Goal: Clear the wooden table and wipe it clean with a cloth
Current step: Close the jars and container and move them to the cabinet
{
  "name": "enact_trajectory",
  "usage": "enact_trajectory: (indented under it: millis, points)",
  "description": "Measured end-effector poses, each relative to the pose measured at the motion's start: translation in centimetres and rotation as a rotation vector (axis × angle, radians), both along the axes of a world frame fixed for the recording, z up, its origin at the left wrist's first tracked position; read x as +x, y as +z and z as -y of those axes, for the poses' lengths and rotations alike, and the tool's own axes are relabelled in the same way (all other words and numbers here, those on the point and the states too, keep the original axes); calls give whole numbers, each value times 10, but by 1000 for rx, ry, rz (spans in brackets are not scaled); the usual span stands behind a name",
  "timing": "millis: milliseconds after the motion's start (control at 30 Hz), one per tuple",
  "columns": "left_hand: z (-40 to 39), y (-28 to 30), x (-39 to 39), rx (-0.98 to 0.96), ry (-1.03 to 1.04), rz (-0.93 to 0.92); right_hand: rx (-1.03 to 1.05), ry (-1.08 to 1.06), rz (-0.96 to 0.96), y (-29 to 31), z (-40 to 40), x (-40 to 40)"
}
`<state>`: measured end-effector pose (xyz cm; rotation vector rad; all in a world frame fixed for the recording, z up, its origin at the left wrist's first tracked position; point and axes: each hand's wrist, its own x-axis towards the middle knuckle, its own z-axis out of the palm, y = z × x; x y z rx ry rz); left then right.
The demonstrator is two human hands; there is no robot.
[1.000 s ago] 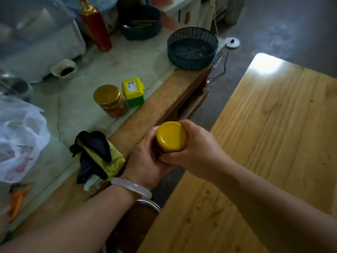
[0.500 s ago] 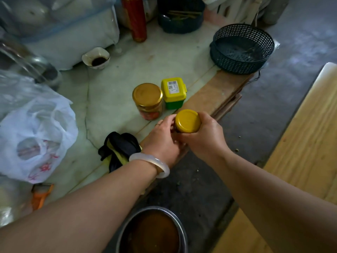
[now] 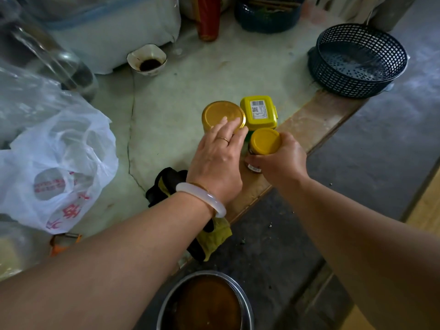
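My right hand (image 3: 279,160) grips a small jar with a yellow lid (image 3: 264,141) at the wooden edge of the side counter (image 3: 190,75). My left hand (image 3: 217,158) has its fingers straight, and they touch the gold lid of a second jar (image 3: 220,113). A yellow square container (image 3: 259,111) with a barcode label stands right behind the held jar. A yellow and black cloth (image 3: 214,232) lies under my left wrist at the counter edge. A sliver of the wooden table (image 3: 426,208) shows at the far right.
A dark mesh basket (image 3: 357,60) sits on the counter's right end. A white plastic bag (image 3: 54,172) lies left, a small stained dish (image 3: 147,59) and a red bottle (image 3: 209,17) behind. A metal bowl of brown liquid (image 3: 204,303) stands below on the floor.
Both hands carried the yellow-lidded jar from beside the wooden table to the counter. My left hand let go of it and now touches the gold-lidded jar.
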<state>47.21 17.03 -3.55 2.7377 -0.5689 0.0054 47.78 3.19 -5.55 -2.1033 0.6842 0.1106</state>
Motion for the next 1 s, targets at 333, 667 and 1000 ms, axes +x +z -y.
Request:
enact_trajectory:
  millis: [333, 667, 1000]
  points:
    - [-6, -9, 9, 48, 11, -78, -28, -3, 14, -4, -5, 26]
    - [-2, -9, 25, 23, 34, -85, 53, 21, 35, -12, -2, 51]
    - [-4, -10, 29, 102, 9, -111, 137, -122, 15, -27, -2, 47]
